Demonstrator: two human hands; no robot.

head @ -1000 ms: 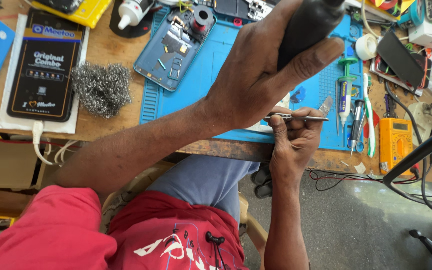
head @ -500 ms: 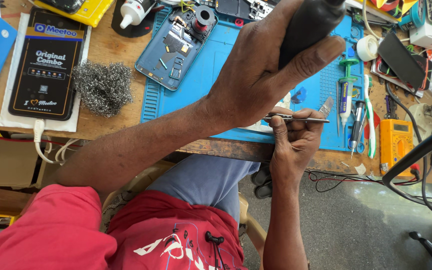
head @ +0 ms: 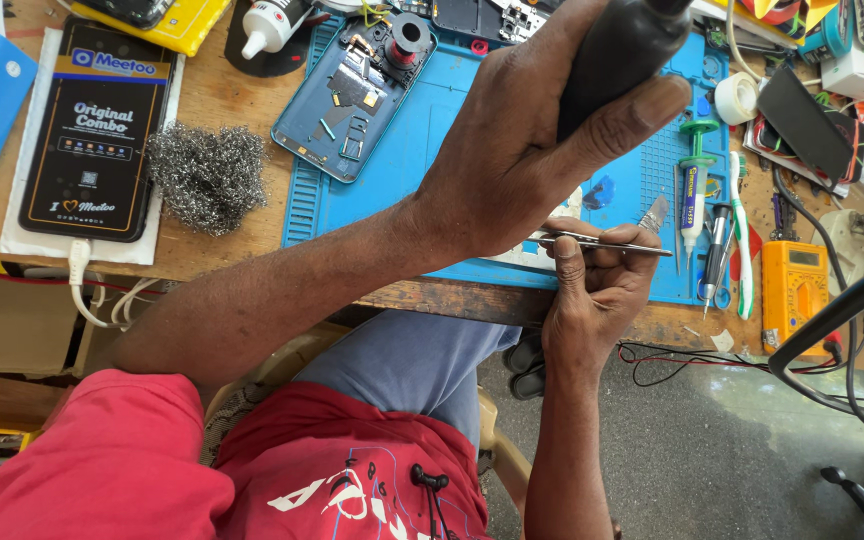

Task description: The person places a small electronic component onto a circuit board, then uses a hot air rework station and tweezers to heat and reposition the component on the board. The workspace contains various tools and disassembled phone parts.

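Bright, even daylight filled the sharply focused scene, casting only soft shadows under the raised left hand point(head: 522, 150) onto the blue mat point(head: 452, 130), with slight wide-angle bending at the edges.

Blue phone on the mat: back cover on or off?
Off. The blue phone lies opened up on the blue mat, with its inner parts and a round black part showing. No back cover sits on it.

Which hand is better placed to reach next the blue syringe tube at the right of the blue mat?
Right, probably. The right hand lies low beside the blue syringe tube, its thin metal tweezers pointing at it. The left hand grips a black tool handle.
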